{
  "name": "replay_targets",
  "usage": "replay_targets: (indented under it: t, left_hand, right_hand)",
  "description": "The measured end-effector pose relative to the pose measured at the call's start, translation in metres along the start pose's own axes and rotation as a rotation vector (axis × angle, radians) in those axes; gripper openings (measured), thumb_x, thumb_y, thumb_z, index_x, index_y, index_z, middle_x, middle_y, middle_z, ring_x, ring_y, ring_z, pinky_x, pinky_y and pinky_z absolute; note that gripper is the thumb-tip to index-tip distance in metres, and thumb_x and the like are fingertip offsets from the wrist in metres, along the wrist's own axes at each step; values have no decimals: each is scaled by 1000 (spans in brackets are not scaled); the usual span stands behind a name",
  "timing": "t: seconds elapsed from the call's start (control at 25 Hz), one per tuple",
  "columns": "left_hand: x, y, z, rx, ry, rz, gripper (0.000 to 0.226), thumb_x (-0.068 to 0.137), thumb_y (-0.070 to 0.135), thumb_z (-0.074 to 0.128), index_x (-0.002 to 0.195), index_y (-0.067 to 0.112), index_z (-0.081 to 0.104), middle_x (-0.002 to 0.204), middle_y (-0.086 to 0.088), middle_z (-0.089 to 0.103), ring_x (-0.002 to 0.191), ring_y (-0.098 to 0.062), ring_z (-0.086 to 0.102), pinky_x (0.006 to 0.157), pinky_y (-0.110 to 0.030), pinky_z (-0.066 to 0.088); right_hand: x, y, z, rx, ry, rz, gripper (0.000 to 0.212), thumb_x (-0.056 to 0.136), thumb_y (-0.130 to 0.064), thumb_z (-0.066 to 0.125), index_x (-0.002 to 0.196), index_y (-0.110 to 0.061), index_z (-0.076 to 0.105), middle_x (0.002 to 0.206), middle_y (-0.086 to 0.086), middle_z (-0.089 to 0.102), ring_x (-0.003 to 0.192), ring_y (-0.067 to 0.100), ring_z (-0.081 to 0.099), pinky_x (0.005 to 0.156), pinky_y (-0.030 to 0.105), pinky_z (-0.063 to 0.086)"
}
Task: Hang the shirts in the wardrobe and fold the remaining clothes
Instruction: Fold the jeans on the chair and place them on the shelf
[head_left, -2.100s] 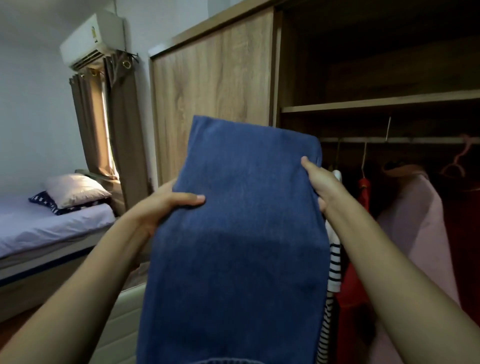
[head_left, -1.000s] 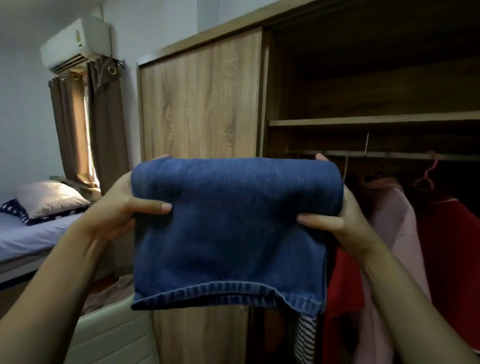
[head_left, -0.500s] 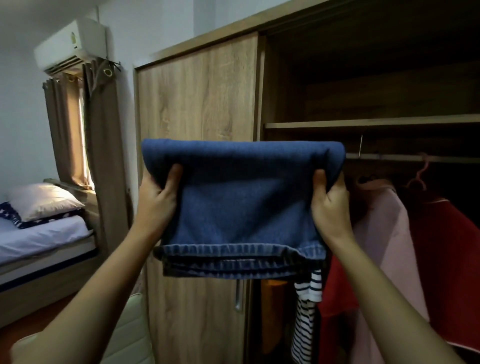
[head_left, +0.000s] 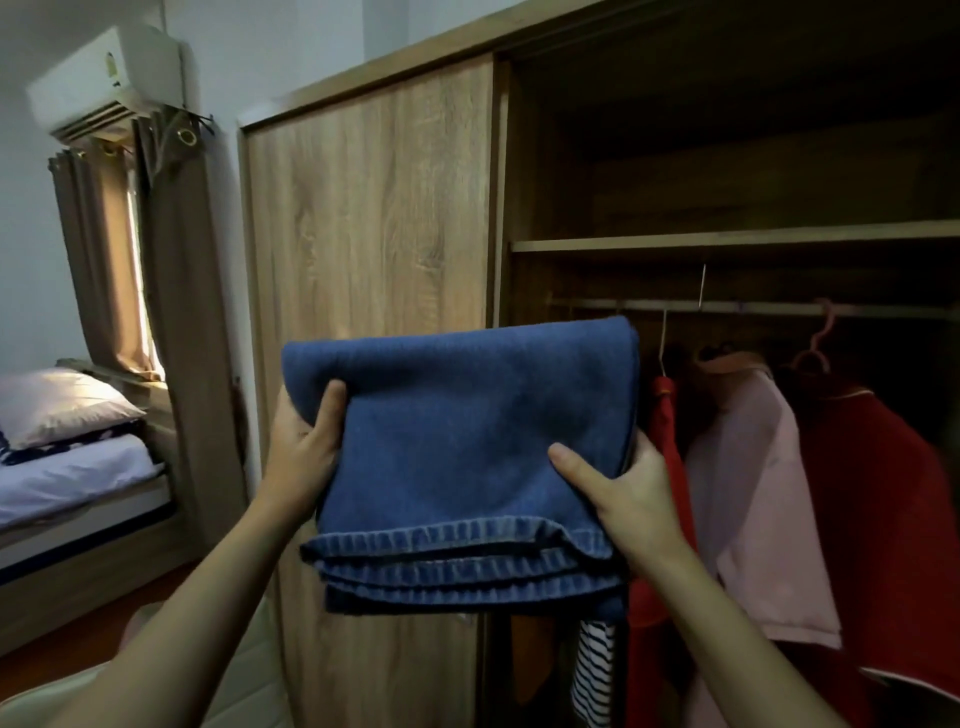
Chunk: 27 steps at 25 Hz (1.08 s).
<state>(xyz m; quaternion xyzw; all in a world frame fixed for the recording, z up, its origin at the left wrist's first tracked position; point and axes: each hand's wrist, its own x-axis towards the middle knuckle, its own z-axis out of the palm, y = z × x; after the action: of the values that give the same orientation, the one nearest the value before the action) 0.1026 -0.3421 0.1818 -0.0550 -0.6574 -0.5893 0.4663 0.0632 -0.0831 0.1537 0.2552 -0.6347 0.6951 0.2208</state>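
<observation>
I hold a pair of folded blue jeans (head_left: 467, 441) in front of the open wooden wardrobe (head_left: 727, 244), below its shelf. My left hand (head_left: 304, 447) grips the jeans' left edge, thumb on top. My right hand (head_left: 623, 493) grips the right side, thumb pressed on the denim. The hems lie stacked in several layers at the bottom. On the rail (head_left: 779, 307) hang a red shirt (head_left: 667, 441), a pink shirt (head_left: 753, 467) and another red garment (head_left: 883, 519). A striped black-and-white garment (head_left: 592, 670) shows below the jeans.
The wardrobe's sliding door (head_left: 374, 234) is shut on the left half. A bed (head_left: 67, 483) with a pillow stands at the left under a curtained window (head_left: 130, 260) and an air conditioner (head_left: 109, 73). A pale chair back (head_left: 244, 675) is at the lower left.
The long hanging jeans were folded up into a compact stack. The bundle has since sunk a little and tilted flatter, and my right hand has shifted lower under its right side.
</observation>
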Motion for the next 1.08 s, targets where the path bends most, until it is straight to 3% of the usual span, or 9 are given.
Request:
replay_targets:
  t: [0.08, 0.24, 0.36, 0.44, 0.56, 0.68, 0.8, 0.92, 1.08]
  left_hand:
    - [0, -18, -5, 68, -40, -111, 11, 98, 25, 44, 103, 20, 52, 94, 9, 64, 68, 12, 60, 60, -3, 46]
    - [0, -50, 2, 153, -88, -628, 90, 79, 67, 54, 138, 2, 33, 109, -14, 54, 84, -17, 59, 64, -20, 53]
    - [-12, -38, 20, -573, -290, -1160, 69, 94, 57, 34, 135, 3, 43, 108, -29, 59, 93, -45, 60, 59, -54, 57]
    - [-17, -17, 26, -851, -332, -1224, 81, 87, 66, 37, 126, -4, 49, 114, -36, 58, 105, -51, 55, 72, -70, 48]
    - [-26, 7, 31, -689, -416, -1170, 66, 78, 45, 64, 123, -1, 54, 120, -29, 59, 111, -42, 58, 79, -59, 51]
    - [-37, 16, 29, -461, -634, -986, 70, 71, 54, 67, 126, 12, 57, 120, -16, 62, 111, -30, 60, 81, -41, 53]
    - [-46, -4, 15, 139, -985, -390, 88, 62, 68, 68, 136, 38, 32, 132, 10, 45, 118, -7, 50, 82, -20, 50]
    - [-50, -40, 11, 647, -718, 44, 80, 53, 88, 57, 122, 50, 42, 117, 11, 55, 110, -12, 51, 91, -32, 47]
    - [-68, -43, 24, -95, -726, -104, 59, 59, 30, 83, 113, 20, 63, 112, -6, 70, 105, -18, 66, 88, -27, 52]
  right_hand:
    - [6, -14, -4, -163, -32, -147, 52, 65, -27, 82, 112, -26, 60, 100, -18, 68, 95, -6, 63, 85, 20, 51]
    - [11, -25, 1, -608, -103, -562, 56, 76, -46, 70, 125, -28, 50, 98, -30, 64, 96, -6, 60, 95, 40, 48]
    - [15, -12, 2, -990, -117, -812, 60, 77, -46, 62, 127, -15, 51, 95, -6, 71, 79, 9, 64, 56, 25, 50]
    - [9, -3, 5, -1091, -161, -897, 58, 76, -41, 61, 126, -15, 48, 90, -2, 71, 73, 14, 68, 47, 25, 46]
    - [4, 10, 6, -1174, -236, -993, 56, 77, -42, 52, 126, -16, 45, 87, -1, 70, 70, 16, 68, 43, 25, 46]
    - [5, 16, 0, -1230, -235, -976, 63, 69, -37, 74, 123, -13, 53, 86, -2, 70, 69, 15, 68, 42, 22, 43]
    - [6, 18, -4, -1249, -239, -907, 71, 60, -36, 84, 121, -14, 57, 87, -4, 71, 70, 14, 68, 40, 21, 40]
    - [4, 21, -3, -1218, -382, -946, 64, 67, -39, 76, 122, -17, 52, 90, -6, 71, 74, 12, 68, 43, 20, 41]
    - [-4, 17, -2, -1206, -395, -871, 66, 71, -53, 64, 126, -23, 43, 86, -10, 71, 70, 8, 67, 49, 22, 43]
